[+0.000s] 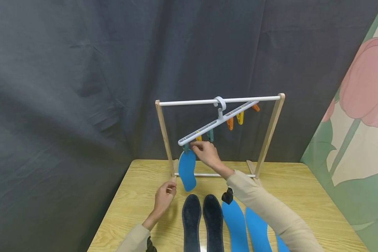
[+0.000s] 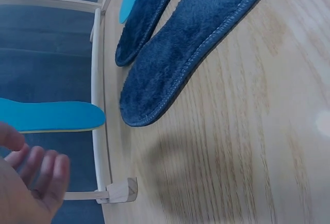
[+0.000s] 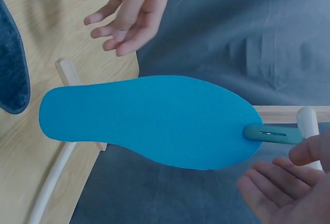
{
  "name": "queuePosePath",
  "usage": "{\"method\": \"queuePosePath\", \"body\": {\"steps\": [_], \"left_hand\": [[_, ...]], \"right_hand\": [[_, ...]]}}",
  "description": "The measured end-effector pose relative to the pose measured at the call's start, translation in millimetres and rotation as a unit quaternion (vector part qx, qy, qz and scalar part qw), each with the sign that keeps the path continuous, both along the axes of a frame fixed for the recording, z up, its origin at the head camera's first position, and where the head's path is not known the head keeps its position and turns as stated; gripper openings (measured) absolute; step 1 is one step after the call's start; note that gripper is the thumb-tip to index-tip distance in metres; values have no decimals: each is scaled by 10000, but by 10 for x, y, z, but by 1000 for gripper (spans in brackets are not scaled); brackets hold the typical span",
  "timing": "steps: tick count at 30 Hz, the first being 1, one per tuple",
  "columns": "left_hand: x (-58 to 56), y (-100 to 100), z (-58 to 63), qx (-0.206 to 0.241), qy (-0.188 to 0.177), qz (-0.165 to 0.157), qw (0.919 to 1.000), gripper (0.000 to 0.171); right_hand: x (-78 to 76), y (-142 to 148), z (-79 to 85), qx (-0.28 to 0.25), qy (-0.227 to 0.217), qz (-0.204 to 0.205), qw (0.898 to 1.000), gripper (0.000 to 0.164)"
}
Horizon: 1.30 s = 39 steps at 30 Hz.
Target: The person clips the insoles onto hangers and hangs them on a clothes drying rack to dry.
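A blue insole [image 1: 187, 170] hangs by one end from a green clip [image 3: 273, 134] at the near left end of a white clip hanger [image 1: 218, 120]. My right hand [image 1: 206, 153] is beside that clip. In the right wrist view its thumb and fingers are spread apart with nothing between them, the thumb close to the clip. Lower and to the left of the hanging insole, my left hand [image 1: 165, 196] is held in the air, its fingers loosely bent and holding nothing. Two dark fleece insoles [image 1: 191, 220] lie side by side on the table below.
The hanger hooks over the top bar of a wood-and-white rack [image 1: 189, 102]. Other yellow, green and orange clips [image 1: 240, 118] hang along it. Several blue insoles [image 1: 236, 224] lie right of the dark pair on the wooden table [image 1: 302, 196], partly under my right sleeve. A dark curtain [image 1: 113, 87] stands behind.
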<state>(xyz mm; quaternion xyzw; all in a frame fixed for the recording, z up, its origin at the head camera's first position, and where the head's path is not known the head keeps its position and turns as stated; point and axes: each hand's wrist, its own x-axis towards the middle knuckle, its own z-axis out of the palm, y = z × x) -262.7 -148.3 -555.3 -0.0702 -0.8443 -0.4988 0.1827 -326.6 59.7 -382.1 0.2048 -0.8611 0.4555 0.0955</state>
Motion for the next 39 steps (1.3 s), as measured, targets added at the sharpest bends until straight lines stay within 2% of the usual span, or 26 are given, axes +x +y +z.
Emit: {"method": "queuePosePath", "body": {"steps": [5,11,17,25,30,33,39], "left_hand": [[28,6,-78,-570,-248,-324,9975,15],[89,28,-162,-810,-560,-466,9940,20],[147,42,-257,-1103,-644,-563,9902,24],[185,74,-331,-1094,-827,-655,9884,28],[184,108,-343,-1292,-1000,-708,9840,30],[191,125,-357,-1362,-1151,-795,9808,34],[183,171,-393,-1441,-1519,-846,9742,43]], "right_hand": [[-13,32,-26,-44,227,-201,9995,22],[-12,101,-34,25,208,-179,9996,21],[-15,208,-12,436,-125,-49,9990,22],[-60,300,-10,726,-887,262,9931,27],[-90,327,-19,668,-1110,190,9914,31],[-105,321,1,623,-1060,183,9922,34],[-142,275,45,-98,-913,242,9955,41]]}}
